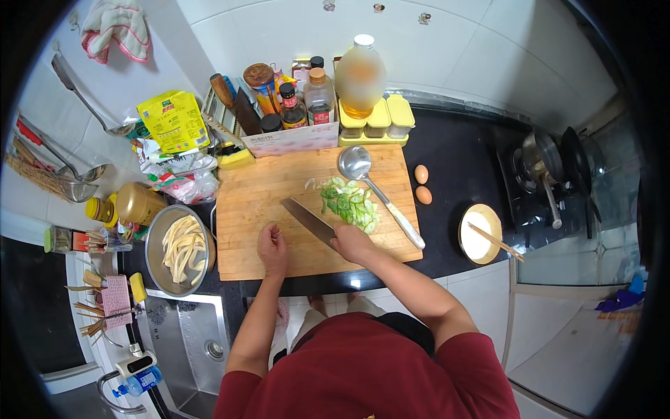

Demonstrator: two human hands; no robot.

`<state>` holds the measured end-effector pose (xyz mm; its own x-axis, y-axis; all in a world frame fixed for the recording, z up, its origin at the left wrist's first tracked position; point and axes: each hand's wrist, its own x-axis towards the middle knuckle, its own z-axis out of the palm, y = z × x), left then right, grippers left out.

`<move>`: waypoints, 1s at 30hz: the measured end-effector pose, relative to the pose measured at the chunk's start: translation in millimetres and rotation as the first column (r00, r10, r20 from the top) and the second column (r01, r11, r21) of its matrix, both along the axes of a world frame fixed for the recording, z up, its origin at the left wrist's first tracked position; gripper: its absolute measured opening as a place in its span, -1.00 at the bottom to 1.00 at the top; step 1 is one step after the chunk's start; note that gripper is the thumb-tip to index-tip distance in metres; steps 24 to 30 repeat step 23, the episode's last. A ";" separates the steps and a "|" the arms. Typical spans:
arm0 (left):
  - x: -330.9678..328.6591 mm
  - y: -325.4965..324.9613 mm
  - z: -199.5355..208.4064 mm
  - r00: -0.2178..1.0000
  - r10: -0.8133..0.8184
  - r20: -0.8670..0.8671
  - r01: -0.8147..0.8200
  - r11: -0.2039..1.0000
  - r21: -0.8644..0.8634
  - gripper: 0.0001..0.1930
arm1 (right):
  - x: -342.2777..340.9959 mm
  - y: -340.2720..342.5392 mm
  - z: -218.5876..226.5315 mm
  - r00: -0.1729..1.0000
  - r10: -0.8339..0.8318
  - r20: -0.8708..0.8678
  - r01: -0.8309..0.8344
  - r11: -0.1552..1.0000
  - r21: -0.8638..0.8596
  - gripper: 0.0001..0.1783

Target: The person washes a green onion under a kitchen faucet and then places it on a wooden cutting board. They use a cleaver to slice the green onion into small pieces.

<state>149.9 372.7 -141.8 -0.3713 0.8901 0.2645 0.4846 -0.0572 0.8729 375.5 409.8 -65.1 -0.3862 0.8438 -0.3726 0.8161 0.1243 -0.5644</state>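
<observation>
My right hand grips the handle of a kitchen knife, whose broad blade points to the far left over a wooden cutting board. Beside the blade, on its right, lies a heap of sliced green vegetable, with a few pale bits at its far left. My left hand is at the board's near side, left of the knife and apart from it. Its fingers are curled in, and I see nothing in them. Right of the slices rests a metal ladle, its bowl toward the far edge.
A metal bowl of pale strips stands left of the board, near the sink. Sauce bottles in a box and yellow-lidded seasoning jars line the back. Two eggs, a bowl with chopsticks and a stove are rightward.
</observation>
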 end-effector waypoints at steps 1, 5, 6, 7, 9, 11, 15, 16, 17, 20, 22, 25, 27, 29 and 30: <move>0.9 0.4 2.0 1.000 -0.013 -0.009 0.012 1.000 -0.013 -0.74 | 0.7 1.5 -2.7 1.000 -0.012 -0.002 0.012 1.000 -0.005 -0.71; 3.7 0.5 0.2 0.995 -0.066 -0.069 0.062 0.997 -0.054 -0.74 | 7.8 11.4 3.6 0.988 -0.155 0.020 0.156 0.987 -0.045 -0.71; 3.6 0.0 -2.6 0.993 -0.079 -0.090 0.073 0.995 -0.063 -0.75 | 9.1 12.6 9.6 0.984 -0.177 0.026 0.178 0.983 -0.036 -0.72; 5.2 -0.8 -2.6 0.994 -0.074 -0.086 0.070 0.996 -0.053 -0.76 | 9.4 13.0 19.1 0.980 -0.196 0.033 0.197 0.980 -0.027 -0.74; 10.0 -1.7 -2.9 0.995 -0.059 -0.078 0.057 0.998 -0.032 -0.78 | 5.2 14.1 23.1 0.978 -0.203 0.045 0.203 0.979 0.011 -0.76; 11.1 -1.8 4.2 0.995 -0.063 -0.081 0.062 0.998 -0.023 -0.79 | -3.0 12.6 16.5 0.988 -0.153 -0.023 0.154 0.975 0.158 -0.77; 0.6 -7.9 18.7 0.993 -0.014 -0.118 0.014 1.000 -0.003 -0.84 | -36.5 8.3 15.7 0.990 -0.088 -0.109 0.119 0.938 0.325 -0.76; -5.0 -11.0 21.5 0.991 -0.005 -0.135 0.008 1.000 0.017 -0.85 | -44.5 9.7 8.2 0.991 -0.060 -0.118 0.100 0.920 0.378 -0.76; -10.0 -13.9 23.9 0.989 0.003 -0.151 0.003 0.999 0.037 -0.86 | -49.3 13.4 -7.7 0.992 -0.032 -0.124 0.083 0.899 0.430 -0.76; -30.1 -31.9 32.8 0.976 0.019 -0.218 -0.006 0.998 0.060 -0.89 | -61.2 22.7 -40.1 0.995 0.056 -0.085 0.000 0.830 0.557 -0.80; -44.4 -46.2 38.2 0.966 0.052 -0.254 -0.036 0.997 0.067 -0.89 | -67.6 25.2 -53.7 0.996 0.084 -0.028 -0.052 0.808 0.587 -0.84; -50.0 -53.3 39.5 0.962 0.077 -0.263 -0.060 0.996 0.073 -0.89 | -67.2 27.5 -63.1 0.995 0.098 0.031 -0.098 0.819 0.565 -0.78; -50.0 -53.3 39.5 0.962 0.077 -0.263 -0.060 0.996 0.073 -0.89 | -67.2 27.5 -63.1 0.995 0.098 0.031 -0.098 0.819 0.565 -0.78; -50.0 -53.3 39.5 0.962 0.077 -0.263 -0.060 0.996 0.073 -0.89 | -67.2 27.5 -63.1 0.995 0.098 0.031 -0.098 0.819 0.565 -0.78; -50.0 -53.3 39.5 0.962 0.077 -0.263 -0.060 0.996 0.073 -0.89 | -67.2 27.5 -63.1 0.995 0.098 0.031 -0.098 0.819 0.565 -0.78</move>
